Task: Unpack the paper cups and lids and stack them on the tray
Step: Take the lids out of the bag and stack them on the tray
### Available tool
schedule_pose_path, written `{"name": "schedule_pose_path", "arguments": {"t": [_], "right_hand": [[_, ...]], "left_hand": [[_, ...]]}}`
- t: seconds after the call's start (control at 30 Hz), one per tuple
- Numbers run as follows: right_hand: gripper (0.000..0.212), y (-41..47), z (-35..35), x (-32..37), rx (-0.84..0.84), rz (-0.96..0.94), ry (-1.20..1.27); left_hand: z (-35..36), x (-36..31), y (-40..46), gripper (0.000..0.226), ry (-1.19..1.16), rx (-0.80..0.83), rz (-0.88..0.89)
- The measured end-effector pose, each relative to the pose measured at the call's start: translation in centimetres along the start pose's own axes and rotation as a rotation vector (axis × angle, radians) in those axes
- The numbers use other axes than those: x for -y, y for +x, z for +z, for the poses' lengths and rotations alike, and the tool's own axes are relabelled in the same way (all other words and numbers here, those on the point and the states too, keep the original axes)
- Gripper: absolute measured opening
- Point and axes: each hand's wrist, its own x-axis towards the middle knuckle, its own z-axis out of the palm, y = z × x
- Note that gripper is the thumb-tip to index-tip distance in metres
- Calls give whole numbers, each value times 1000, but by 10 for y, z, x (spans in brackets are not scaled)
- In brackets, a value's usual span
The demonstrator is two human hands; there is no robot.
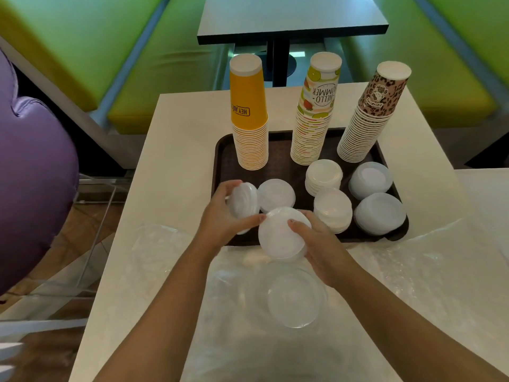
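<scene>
A dark brown tray [221, 153] holds three upside-down cup stacks: yellow [249, 119], fruit-print [314, 117] and leopard-print [369, 117]. In front of them stand several piles of white lids [323, 176] and clear lids [370, 179]. My left hand [220, 216] grips a tilted bunch of clear lids [243, 202] over the tray's front left corner, beside a low lid pile [276, 194]. My right hand [316, 238] holds another bunch of clear lids [281, 235] at the tray's front edge. The two bunches almost touch.
Clear plastic wrapping [399, 271] lies crumpled over the white table [176, 150] in front of the tray, with more clear lids [296, 299] inside it. A purple cushion [33, 172] sits left. A dark table [292, 20] and green benches [82, 45] stand beyond.
</scene>
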Motion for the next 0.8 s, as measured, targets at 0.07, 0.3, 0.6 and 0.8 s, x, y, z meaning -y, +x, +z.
{"name": "schedule_pose_path", "arguments": {"t": [0.07, 0.3, 0.6, 0.8], "right_hand": [[33, 2, 1, 1, -94, -81, -82], [28, 5, -8, 12, -236, -268, -189], [35, 39, -9, 68, -167, -370, -545], [36, 93, 2, 82, -80, -279, -870]], "left_hand": [[-2, 7, 15, 86, 186, -68, -3], [18, 29, 45, 97, 549, 48, 20], [26, 41, 52, 95, 710, 38, 15], [32, 39, 45, 96, 743, 57, -55]]}}
